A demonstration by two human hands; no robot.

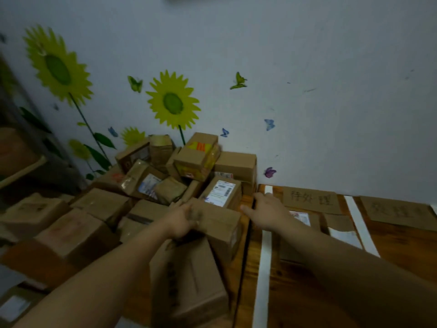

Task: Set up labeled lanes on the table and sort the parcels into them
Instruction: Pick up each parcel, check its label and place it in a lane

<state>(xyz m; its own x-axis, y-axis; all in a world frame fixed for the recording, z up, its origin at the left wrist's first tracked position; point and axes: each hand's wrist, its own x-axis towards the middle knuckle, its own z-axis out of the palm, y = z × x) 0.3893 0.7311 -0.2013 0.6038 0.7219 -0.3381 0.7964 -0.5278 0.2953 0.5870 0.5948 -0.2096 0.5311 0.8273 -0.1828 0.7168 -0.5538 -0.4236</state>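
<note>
**Two hands out, one parcel gripped**

The person's left hand [182,221] had its fingers curled over the near edge of a brown parcel [220,226], gripping it. The parcel sat at the front of the heap of parcels [179,166], just left of the first white tape strip [264,256] on the wooden table [402,247]. Another plain box [189,280] lay in front of it, nearer the person.

The right hand [267,211] was spread wide, thumb out to the left, with nothing in it. It was over the far end of that first strip, and from where I stood I could not tell if the palm touched the wood.

Beyond the strip a cardboard label [312,200] with handwritten characters lay against the wall. A labelled parcel [303,217] lay just in front of it, half hidden by the forearm. A second tape strip [360,226] ran to the right, and a second cardboard label [397,210] lay past it. Sunflower stickers [172,100] covered the wall behind the heap
</note>
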